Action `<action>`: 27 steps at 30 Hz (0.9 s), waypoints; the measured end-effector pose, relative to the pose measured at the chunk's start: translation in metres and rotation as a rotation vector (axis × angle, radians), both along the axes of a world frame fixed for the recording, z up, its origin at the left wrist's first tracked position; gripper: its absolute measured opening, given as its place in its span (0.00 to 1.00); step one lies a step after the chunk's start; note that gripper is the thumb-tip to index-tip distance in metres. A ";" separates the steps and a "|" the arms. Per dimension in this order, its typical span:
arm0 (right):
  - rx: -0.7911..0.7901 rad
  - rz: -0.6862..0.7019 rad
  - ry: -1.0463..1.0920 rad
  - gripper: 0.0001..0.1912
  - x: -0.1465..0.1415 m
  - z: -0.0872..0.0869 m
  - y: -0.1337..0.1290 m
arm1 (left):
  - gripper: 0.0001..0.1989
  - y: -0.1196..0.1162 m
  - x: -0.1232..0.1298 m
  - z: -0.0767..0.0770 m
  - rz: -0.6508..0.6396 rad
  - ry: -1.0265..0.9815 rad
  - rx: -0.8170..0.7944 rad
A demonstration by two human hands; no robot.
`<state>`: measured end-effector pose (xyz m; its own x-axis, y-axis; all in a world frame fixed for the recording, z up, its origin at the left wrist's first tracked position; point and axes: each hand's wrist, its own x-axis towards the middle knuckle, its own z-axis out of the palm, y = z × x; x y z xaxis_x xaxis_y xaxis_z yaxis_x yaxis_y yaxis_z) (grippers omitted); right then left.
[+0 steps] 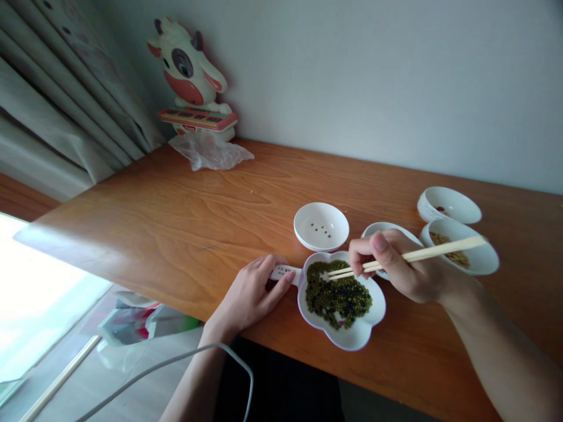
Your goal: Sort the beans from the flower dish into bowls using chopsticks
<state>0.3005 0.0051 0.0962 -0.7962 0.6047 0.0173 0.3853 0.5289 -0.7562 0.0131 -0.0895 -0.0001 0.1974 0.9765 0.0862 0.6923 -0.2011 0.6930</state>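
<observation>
My left hand (253, 293) is closed round the short handle of a flower-shaped dish (360, 337), white with a lilac rim. Green beans (319, 296) mixed with darker, blackish ones (352, 299) cover much of its bottom. In my right hand (402, 266) is a pair of light wooden chopsticks (433, 251), held slantwise with the tips down among the beans. Whether the tips pinch a bean is too small to tell. Just behind the dish stands a round white bowl (321, 243) with several small dark beans on its bottom.
Right of it, another white bowl (387, 225) is partly hidden by my right hand. Beyond are a bowl (481, 252) of tan pieces and a bowl (461, 205) with a few brown bits. A cow toy (189, 76) and plastic bag (211, 153) sit at the back left. A cable (176, 356) crosses my left forearm.
</observation>
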 end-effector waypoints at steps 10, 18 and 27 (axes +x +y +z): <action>0.028 -0.249 0.191 0.46 0.031 0.001 0.004 | 0.14 0.000 0.001 0.000 -0.006 -0.020 -0.007; 0.123 -0.300 0.135 0.40 0.030 0.010 0.005 | 0.13 0.000 -0.001 -0.001 -0.003 -0.027 -0.017; 0.018 -0.078 0.093 0.38 0.022 0.023 -0.002 | 0.13 -0.001 -0.001 -0.001 0.003 -0.021 -0.028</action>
